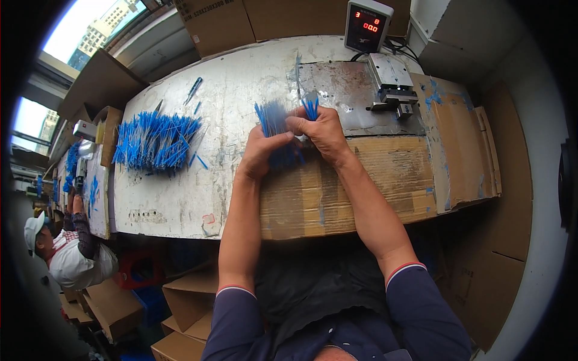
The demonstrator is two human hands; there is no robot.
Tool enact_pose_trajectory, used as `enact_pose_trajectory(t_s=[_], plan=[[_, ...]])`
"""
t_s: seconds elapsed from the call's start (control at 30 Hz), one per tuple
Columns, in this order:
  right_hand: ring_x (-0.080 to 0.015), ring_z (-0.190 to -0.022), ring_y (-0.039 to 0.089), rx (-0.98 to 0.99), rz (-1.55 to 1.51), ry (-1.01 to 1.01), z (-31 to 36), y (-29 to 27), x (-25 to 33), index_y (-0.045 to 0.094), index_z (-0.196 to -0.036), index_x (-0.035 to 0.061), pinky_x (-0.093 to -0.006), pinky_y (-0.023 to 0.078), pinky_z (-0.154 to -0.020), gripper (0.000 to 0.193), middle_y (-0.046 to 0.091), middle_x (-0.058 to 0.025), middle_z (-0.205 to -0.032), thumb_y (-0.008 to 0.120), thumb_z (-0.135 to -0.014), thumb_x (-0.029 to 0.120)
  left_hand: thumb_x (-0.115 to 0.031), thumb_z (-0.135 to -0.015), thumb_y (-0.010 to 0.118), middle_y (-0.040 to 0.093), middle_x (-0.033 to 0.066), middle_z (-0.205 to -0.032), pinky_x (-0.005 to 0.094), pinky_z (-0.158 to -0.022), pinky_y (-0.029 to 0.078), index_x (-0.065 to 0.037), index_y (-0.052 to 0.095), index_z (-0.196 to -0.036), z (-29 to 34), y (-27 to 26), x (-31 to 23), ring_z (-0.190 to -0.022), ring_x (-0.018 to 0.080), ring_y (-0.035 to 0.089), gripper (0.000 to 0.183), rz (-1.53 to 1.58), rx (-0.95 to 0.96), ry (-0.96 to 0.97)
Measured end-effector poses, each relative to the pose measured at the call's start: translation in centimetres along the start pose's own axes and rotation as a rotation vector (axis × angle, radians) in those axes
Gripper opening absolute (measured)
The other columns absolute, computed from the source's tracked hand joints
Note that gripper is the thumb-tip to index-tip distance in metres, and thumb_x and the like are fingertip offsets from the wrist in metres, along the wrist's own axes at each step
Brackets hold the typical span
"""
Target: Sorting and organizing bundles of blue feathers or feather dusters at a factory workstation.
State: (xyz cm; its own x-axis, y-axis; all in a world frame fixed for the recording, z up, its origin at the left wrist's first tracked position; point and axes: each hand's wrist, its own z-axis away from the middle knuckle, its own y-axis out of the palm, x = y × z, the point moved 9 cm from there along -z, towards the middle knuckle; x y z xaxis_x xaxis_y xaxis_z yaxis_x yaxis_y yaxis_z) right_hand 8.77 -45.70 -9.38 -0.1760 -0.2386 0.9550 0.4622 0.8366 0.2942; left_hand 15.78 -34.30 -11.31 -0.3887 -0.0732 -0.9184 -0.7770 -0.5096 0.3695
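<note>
Over the tabletop, the left hand clasps a blurred blue wire bunch, the right hand a smaller bunch beside it; seemingly dividing wires, which calls next for a steady hold.

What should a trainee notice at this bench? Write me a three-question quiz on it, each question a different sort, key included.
1. Which hand holds the smaller blue-tipped bunch?
2. True or false: the large blue-tipped pile lies to the left of the left hand.
3. Fill in: the brown sheet beneath the right forearm is made of ____.

Key:
1. The right hand.
2. True.
3. Cardboard.
</note>
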Motion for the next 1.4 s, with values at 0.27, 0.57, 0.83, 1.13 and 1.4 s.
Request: enact_pose_trajectory(t_s=[0.27, 0.57, 0.83, 1.13, 1.4], plan=[[-0.0082, -0.072, 0.063, 0.001, 0.306, -0.015, -0.2, -0.2, -0.2, 0.073, -0.09, -0.0013, -0.0264, 0.051, -0.064, 0.013, 0.071, -0.003, -0.08, 0.076, -0.088, 0.011, -0.008, -0.084, 0.076, 0.072, 0.0104, -0.097, 0.036, -0.074, 0.061, 0.004, 0.065, -0.116, -0.2, -1.3, 0.3, -0.085, 0.0228, 0.073, 0.037, -0.064, -0.104, 0.069], [-0.0035, -0.067, 0.051, -0.263, 0.027, -0.051, -0.4, -3.6, -0.1, 0.071, -0.089, 0.0032, -0.0232, 0.042, -0.06, 0.008, 0.061, 0.0057, -0.075, 0.076, -0.092, 0.009, -0.007, -0.089, 0.072, 0.073, 0.0186, -0.103, 0.0462, -0.094, 0.058, -0.004, 0.057, -0.104, -0.4, -2.3, -1.1, -0.106, 0.034, 0.072, 0.022, 0.212, -0.125, 0.166], [-0.0009, -0.047, 0.036, -0.551, -0.327, -0.134, 0.4, -6.5, 0.7, 0.067, -0.092, 0.003, -0.0215, 0.025, -0.04, 0.01, 0.058, 0.0035, -0.069, 0.076, -0.092, 0.007, -0.012, -0.099, 0.066, 0.071, 0.0103, -0.095, 0.0491, -0.091, 0.059, -0.008, 0.059, -0.103, -0.5, -7.2, -0.4, -0.103, 0.0333, 0.072, 0.009, 0.461, -0.24, 0.318], [-0.0013, -0.046, 0.038, -0.536, -0.397, -0.117, 1.0, -3.0, -1.0, 0.065, -0.095, 0.0026, -0.0221, 0.025, -0.039, 0.013, 0.058, 0.0033, -0.069, 0.077, -0.091, 0.006, -0.018, -0.092, 0.076, 0.062, 0.0213, -0.132, 0.0422, -0.087, 0.062, 0.008, 0.051, -0.137, 0.1, -0.8, -1.3, -0.115, 0.0349, 0.068, 0.057, 0.205, -0.231, 0.26], [-0.0037, -0.047, 0.041, -0.544, -0.462, -0.088, 1.1, -3.1, -1.9, 0.064, -0.1, 0.0007, -0.0209, 0.029, -0.039, 0.017, 0.066, -0.0058, -0.08, 0.077, -0.092, 0.007, -0.012, -0.091, 0.075, 0.069, 0.0187, -0.115, 0.0376, -0.078, 0.062, 0.003, 0.061, -0.115, 0.2, -2.9, -0.8, -0.091, 0.0281, 0.074, 0.031, 0.292, -0.35, 0.282]])
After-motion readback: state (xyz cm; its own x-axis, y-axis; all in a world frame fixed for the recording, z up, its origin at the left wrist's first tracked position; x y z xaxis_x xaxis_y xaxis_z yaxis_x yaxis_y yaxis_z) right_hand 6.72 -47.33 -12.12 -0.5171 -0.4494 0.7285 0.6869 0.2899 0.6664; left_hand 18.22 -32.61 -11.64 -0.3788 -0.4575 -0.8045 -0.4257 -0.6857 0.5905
